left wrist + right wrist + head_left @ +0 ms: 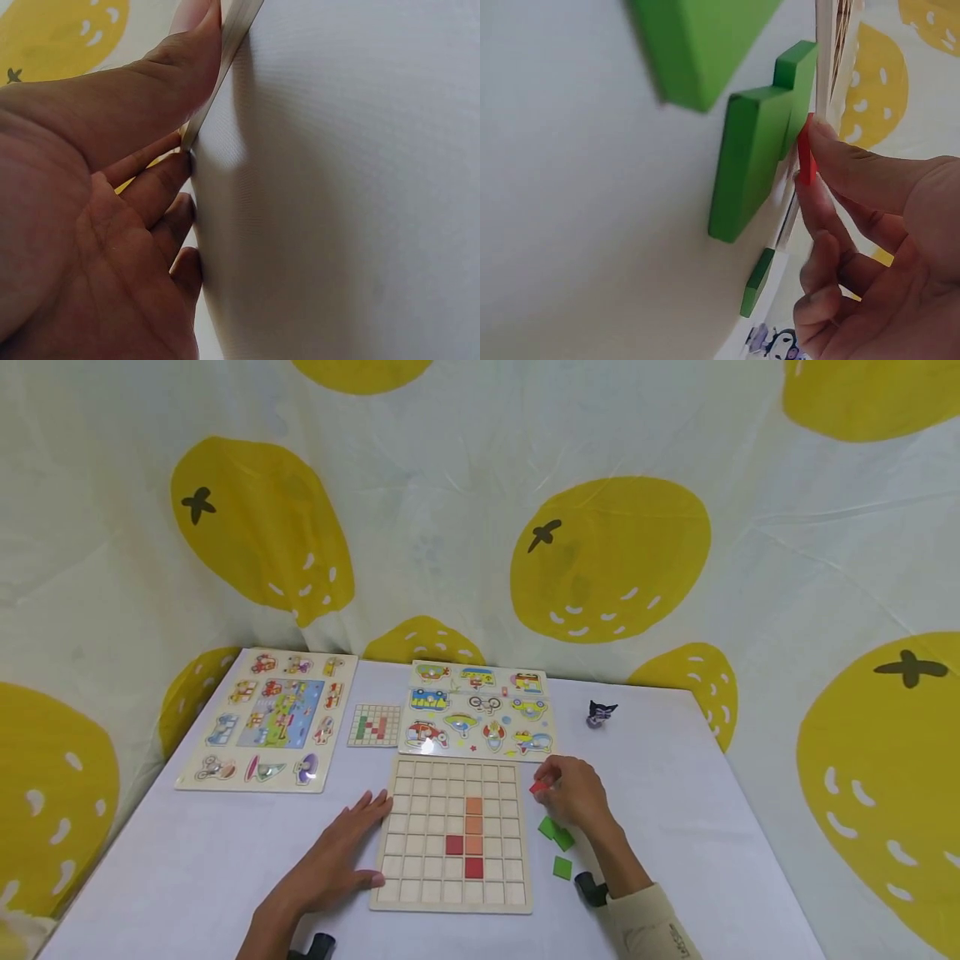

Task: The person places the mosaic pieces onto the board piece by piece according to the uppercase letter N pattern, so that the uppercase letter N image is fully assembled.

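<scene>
the grid board (435,824) lies flat on the white tablecloth (660,827), cut into small square compartments. in it, three orange tiles (474,825) sit one below another in a single column. a dark red tile (454,845) fills the compartment just left of the lowest orange one, and another dark red tile (474,867) sits directly below that orange one.

the right hand (573,789) pinches a red tile (538,787) between thumb and finger, just beyond the board's right edge, near its upper corner. whether that tile touches the cloth, i cannot tell. the left hand (341,852) has its fingers extended and spread, fingertips and thumb touching the board's left edge.

behind the board, the vehicle puzzle (459,700) has picture pieces in its cut-outs; so does the larger puzzle (238,756) to the left. the pattern card (373,727), with green and red squares, lies between these puzzles. a dark figurine (599,714) stands at the back right.

the head view shows three green tiles (562,867) near the right hand; the right wrist view shows a fourth green tile (757,283), hidden from above. only the left wrist view shows the thumb's pad against the board's side.
</scene>
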A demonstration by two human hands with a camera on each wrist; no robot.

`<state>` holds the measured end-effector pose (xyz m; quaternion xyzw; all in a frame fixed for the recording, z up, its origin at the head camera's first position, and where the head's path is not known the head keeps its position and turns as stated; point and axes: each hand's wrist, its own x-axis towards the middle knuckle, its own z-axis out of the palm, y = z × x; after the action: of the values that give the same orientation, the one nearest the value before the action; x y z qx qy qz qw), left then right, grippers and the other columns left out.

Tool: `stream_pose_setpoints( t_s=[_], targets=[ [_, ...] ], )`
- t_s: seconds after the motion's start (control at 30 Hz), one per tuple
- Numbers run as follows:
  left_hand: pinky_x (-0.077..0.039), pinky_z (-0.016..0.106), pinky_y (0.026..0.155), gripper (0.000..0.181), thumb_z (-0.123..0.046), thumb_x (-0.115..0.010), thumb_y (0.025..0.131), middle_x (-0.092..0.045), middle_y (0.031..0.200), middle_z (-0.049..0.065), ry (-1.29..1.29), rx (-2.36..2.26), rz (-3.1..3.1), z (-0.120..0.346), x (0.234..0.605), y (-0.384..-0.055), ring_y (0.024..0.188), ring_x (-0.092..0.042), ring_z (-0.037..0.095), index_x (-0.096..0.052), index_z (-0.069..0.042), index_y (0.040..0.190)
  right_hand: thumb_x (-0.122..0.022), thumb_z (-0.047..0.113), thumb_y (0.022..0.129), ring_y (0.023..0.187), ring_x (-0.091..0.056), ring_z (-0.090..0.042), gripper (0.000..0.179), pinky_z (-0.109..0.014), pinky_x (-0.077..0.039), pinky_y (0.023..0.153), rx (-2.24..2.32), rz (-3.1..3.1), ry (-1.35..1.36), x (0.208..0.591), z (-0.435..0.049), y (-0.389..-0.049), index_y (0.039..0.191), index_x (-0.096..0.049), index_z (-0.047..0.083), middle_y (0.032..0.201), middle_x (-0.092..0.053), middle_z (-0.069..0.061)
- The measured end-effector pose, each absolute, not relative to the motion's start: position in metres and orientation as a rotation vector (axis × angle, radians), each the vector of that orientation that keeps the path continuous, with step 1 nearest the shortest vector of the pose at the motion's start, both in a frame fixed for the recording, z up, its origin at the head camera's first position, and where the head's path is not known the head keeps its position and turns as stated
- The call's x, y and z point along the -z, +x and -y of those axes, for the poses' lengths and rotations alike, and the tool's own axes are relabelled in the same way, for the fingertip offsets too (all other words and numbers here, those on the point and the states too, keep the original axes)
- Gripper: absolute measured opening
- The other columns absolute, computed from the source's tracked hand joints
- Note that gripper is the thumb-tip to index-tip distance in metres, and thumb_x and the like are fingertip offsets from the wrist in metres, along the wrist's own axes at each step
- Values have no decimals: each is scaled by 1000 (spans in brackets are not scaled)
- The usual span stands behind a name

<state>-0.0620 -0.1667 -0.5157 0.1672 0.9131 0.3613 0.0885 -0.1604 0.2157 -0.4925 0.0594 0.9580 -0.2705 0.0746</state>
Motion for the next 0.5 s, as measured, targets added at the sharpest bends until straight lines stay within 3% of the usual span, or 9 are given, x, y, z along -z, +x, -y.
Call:
stream_pose_setpoints(
  t_s=[0.1, 0.17, 0.5],
  targets=[
    [-13, 53, 133, 105, -28, -94, 74, -34, 175, 7, 505, -1060, -2720, 167, 515, -62, 165, -21, 36, -41, -12, 164, -87, 11, 84, 83, -57, -21, 19, -31, -43, 65, 816, -2871, 187, 490, -215, -158, 94, -73, 20, 84, -64, -1],
    [-14, 56, 133, 105, -28, -93, 75, -33, 175, 6, 505, -1054, -2718, 167, 515, -62, 165, -21, 36, -41, -12, 164, -86, 12, 85, 80, -56, -21, 17, -30, -42, 62, 817, -2872, 194, 489, -214, -155, 93, -74, 21, 81, -63, -1],
    [-14, 50, 134, 106, -26, -94, 74, -34, 175, 7, 497, -1060, -2731, 166, 514, -62, 165, -22, 36, -41, -11, 164, -87, 16, 87, 84, -58, -19, 15, -31, -41, 69, 945, -2895, 127, 481, -196, -141, 92, -75, 22, 77, -66, 5]
  ],
)
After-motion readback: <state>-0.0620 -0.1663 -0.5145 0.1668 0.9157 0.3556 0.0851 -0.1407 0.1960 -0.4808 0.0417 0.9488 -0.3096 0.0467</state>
